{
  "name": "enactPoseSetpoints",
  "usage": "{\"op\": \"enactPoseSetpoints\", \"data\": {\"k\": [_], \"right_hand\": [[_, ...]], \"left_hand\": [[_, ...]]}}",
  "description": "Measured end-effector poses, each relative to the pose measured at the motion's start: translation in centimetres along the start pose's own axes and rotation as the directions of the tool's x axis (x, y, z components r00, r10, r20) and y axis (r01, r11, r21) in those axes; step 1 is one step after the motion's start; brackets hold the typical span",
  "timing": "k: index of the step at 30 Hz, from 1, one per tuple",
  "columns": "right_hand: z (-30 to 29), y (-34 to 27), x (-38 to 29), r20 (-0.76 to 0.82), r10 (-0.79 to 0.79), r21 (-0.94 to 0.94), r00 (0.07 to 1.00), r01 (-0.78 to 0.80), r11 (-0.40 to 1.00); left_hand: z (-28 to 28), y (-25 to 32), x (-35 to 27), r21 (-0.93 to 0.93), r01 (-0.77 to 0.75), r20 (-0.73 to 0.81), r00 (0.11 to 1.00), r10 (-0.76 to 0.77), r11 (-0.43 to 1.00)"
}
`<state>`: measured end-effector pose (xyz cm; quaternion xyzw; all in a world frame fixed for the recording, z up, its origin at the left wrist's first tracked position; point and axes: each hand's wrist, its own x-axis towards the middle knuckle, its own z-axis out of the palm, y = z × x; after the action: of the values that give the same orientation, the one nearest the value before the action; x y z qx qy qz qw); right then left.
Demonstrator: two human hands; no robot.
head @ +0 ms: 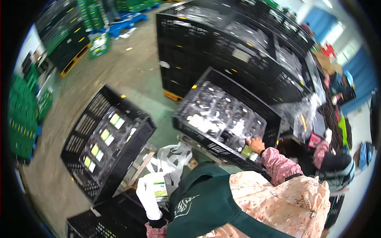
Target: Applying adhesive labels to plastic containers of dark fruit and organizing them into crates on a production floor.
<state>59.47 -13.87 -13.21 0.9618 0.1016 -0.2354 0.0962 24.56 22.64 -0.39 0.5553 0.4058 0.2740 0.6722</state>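
My left hand (pixel 147 195), in a white glove, holds a clear plastic pack (pixel 160 191) with a green, yellow and white label, beside my dark green apron. My bare right hand (pixel 256 145) reaches into the near right corner of a black plastic crate (pixel 190 131), its fingers at a labelled clear pack (pixel 247 152); whether they grip it is unclear. Clear plastic packs (pixel 229 111) fill this crate in rows, shining with glare. To the left, a second black crate (pixel 131 157) stands tilted in view, holding several clear packs (pixel 104 142) with green and white labels.
Stacked black crates (pixel 202 50) stand on a pallet beyond. A white plastic bag (pixel 172 157) hangs between the two crates. Green crates (pixel 22 119) are piled at far left. At right are a co-worker in a blue cap (pixel 365 154) and another person (pixel 337 81); someone's legs (pixel 110 12) show at top left.
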Motion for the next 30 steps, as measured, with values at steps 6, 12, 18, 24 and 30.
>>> {"op": "enactPoseSetpoints", "data": {"k": [6,12,18,24,30], "right_hand": [[2.3,3.9,-1.1,-0.265,-0.218,0.237,0.939,0.282,0.93],[2.3,6.9,-1.9,-0.586,-0.428,0.168,0.688,0.62,0.766],[-1.3,7.8,-3.1,-0.556,-0.335,0.136,0.761,0.48,0.867],[-13.3,1.4,-1.9,-0.632,-0.131,0.533,0.764,0.551,0.642],[-14.3,-14.2,-5.7,-0.591,-0.282,0.745,0.756,0.646,0.166]], "left_hand": [[8.5,0.1,2.5,0.057,0.085,0.273,0.957,-0.098,0.995],[13.9,0.1,1.7,0.113,0.106,0.373,0.917,-0.142,0.988],[15.2,-0.1,0.9,0.253,0.135,0.501,0.829,-0.249,0.958],[18.3,-0.3,1.6,0.0,0.291,0.755,0.628,-0.191,0.957],[19.0,-0.4,2.1,0.124,0.129,0.526,0.832,-0.175,0.984]]}}
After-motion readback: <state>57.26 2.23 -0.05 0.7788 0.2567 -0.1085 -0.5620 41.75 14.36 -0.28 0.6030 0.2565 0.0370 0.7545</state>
